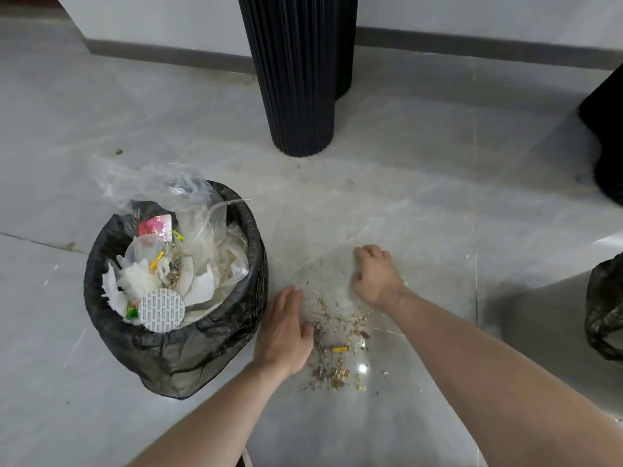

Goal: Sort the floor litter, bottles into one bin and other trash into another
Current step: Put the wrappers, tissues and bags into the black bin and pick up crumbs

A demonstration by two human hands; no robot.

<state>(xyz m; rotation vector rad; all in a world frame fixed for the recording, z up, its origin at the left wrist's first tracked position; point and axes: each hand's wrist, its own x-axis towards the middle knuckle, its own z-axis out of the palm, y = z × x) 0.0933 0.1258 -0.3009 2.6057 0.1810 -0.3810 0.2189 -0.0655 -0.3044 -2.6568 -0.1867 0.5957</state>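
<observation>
Low in the middle of the frame, the left hand (285, 332) lies flat with fingers together on the grey floor (421, 183), its fingertips at the edge of a scatter of small golden-brown crumbs (340, 348) and a short yellow stub (339, 349). The right hand (376, 274), just above and right of the scatter, is curled loosely against the floor, gripping nothing visible. Left of both hands stands a bin lined with a black bag (172, 345), heaped with tissues, clear plastic and a round foil seal (161, 310); a second black bag (605, 308) shows at the right edge.
</observation>
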